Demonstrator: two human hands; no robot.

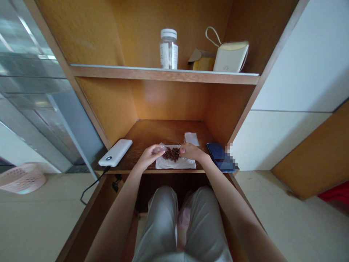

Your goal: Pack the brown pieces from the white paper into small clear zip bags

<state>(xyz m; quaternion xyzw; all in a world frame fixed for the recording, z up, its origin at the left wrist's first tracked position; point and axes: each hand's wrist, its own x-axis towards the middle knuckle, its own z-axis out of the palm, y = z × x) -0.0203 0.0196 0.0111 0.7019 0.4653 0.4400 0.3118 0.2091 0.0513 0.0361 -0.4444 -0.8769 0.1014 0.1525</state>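
A pile of small dark reddish-brown pieces (172, 154), too small to tell whether capsules or beads, lies on a white tissue (174, 165) near the desk's front edge. At the left of the pile, my left hand (149, 156) is closed on a small clear plastic bag (163, 146). My right hand (189, 151) is at the pile's right side, its fingers pinched together; whatever they hold is hidden. Just behind that hand, a small clear zip bag (191, 138) lies flat on the desk.
A white power bank (116, 153) with a black cable (94, 185) lies at the left; a dark phone (220, 157) lies at the right. On the shelf above stand a clear bottle (168, 51), a yellow box (203, 61) and a cream case (230, 57). A pink basket (23, 179) stands far left.
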